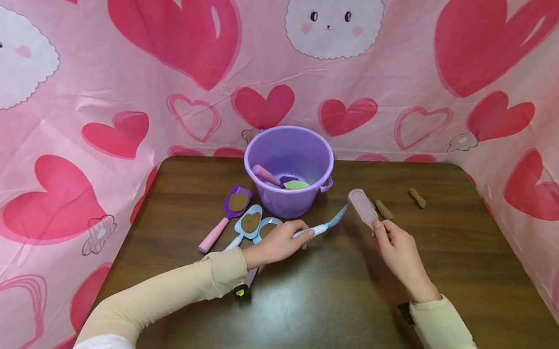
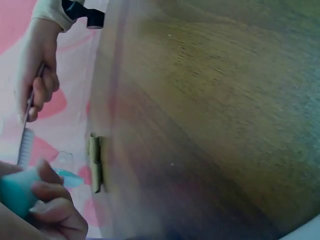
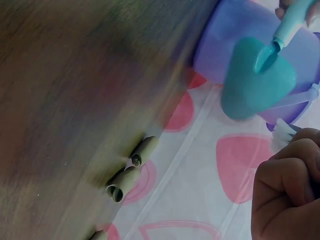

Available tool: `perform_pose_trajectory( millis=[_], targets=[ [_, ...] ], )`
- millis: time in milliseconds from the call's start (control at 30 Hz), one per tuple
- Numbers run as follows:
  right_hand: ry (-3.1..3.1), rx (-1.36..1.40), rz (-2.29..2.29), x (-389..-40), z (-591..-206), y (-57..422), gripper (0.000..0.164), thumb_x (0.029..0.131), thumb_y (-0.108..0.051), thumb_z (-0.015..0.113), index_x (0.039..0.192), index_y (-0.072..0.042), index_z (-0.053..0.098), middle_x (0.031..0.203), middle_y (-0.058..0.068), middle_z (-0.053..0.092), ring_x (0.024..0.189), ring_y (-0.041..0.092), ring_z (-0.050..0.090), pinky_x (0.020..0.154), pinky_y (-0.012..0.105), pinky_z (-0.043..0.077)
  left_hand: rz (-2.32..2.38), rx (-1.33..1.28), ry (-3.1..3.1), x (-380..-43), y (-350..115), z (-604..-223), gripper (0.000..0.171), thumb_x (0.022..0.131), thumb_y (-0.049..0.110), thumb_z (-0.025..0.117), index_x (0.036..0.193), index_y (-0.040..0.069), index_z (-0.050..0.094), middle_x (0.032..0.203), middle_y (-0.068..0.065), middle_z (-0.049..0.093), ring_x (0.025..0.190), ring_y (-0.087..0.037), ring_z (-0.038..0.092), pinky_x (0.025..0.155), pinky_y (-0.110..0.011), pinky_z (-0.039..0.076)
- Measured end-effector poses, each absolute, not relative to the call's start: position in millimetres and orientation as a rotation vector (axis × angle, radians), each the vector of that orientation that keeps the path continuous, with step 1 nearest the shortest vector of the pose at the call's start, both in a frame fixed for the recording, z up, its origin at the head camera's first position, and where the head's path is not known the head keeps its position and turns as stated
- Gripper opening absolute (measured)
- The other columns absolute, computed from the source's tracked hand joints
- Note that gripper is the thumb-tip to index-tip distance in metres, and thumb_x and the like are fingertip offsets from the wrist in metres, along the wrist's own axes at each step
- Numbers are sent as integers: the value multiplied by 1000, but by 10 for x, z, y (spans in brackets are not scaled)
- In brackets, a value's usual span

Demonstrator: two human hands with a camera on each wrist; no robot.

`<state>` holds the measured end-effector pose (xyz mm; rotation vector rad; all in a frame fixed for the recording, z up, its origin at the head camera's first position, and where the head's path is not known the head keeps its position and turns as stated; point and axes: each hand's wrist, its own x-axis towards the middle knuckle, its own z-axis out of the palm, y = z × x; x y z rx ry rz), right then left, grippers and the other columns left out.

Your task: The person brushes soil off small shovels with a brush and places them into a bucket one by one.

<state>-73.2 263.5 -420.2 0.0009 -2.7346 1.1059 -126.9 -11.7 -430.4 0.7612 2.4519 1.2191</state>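
My left hand (image 1: 283, 241) grips the pale handle of a light-blue toy shovel (image 1: 338, 214), held above the table with its blade pointing right. The broad teal blade shows face-on in the right wrist view, in front of the purple bucket (image 3: 215, 47). My right hand (image 1: 400, 252) pinches the lower end of a small pale-pink brush (image 1: 363, 206). White bristles (image 2: 27, 147) show in the left wrist view, facing the shovel. Blade and brush are close together in the head view. Curled fingers hide much of the brush in the right wrist view.
Inside the bucket lie a pink-handled tool (image 1: 266, 174) and a green piece (image 1: 296, 185). Left of it, a purple shovel (image 1: 234, 190) and a light-blue shovel (image 1: 240, 228) bear brown pieces. Brown rolls (image 1: 417, 197) lie at the right. A heart-patterned cloth (image 1: 391, 85) surrounds the table.
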Motion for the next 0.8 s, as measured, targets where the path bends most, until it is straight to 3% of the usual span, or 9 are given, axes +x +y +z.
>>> perform_pose_trajectory(
  millis=[133, 400, 567, 800],
  targets=[
    [-2732, 25, 1149, -734, -4190, 2609, 34, 99, -37, 43, 81, -11, 57, 53, -2, 48, 43, 11, 42, 42, 26, 34, 1323, 705, 2291, -1275, -129, -4351, 41, 100, 35, 39, 87, 2, 58, 65, 4, 56, 50, -8, 40, 49, -22, 34],
    [-2770, 140, 1227, -747, -4224, 2526, 32, 99, -34, 44, 73, -16, 52, 52, -4, 43, 43, 9, 37, 42, 26, 31, 1604, 359, 1801, -1250, -136, -4422, 54, 102, 36, 30, 105, -13, 53, 62, -2, 48, 48, -9, 39, 42, -21, 32],
    [-2818, 208, 1238, -772, -4267, 2445, 32, 99, -36, 44, 72, -18, 51, 53, -5, 41, 44, 8, 35, 41, 25, 30, 1668, 286, 1651, -1228, -141, -4444, 55, 102, 31, 25, 103, -16, 51, 58, -2, 46, 45, -9, 36, 40, -21, 27],
    [-2878, 177, 1274, -808, -4338, 2430, 40, 100, -38, 39, 77, -9, 54, 55, -3, 42, 46, 10, 38, 43, 26, 32, 1687, 310, 1669, -1236, -142, -4394, 58, 101, 35, 27, 98, -17, 53, 57, -3, 50, 45, -10, 38, 42, -24, 28]
  ],
)
